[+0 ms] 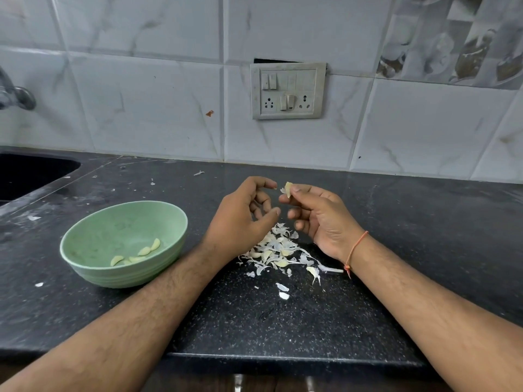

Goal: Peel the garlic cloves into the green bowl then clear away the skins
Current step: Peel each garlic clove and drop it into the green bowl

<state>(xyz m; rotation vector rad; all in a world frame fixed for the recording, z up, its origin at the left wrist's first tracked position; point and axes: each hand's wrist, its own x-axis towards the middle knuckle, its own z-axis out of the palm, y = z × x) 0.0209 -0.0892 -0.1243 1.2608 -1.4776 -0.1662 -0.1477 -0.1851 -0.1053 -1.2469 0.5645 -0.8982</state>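
1. Peeling is under way: the right hand (314, 213) pinches a garlic clove (288, 189) above the skins (278, 250) mid-tabletop.
2. The left hand (243, 216) hovers loosely curled, holding nothing.
3. Next, I'd guess: strip the clove, drop it into the green bowl (85, 267) at left.

Worn at head height, looking forward and down, close over the speckled black stone counter (283, 321) toward the pale marbled tile wall (141, 108).

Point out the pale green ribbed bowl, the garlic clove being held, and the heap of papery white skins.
Pale green ribbed bowl (93, 274): head view, outer wall.
Garlic clove (288, 189): head view, its middle.
Heap of papery white skins (278, 250): head view, centre.
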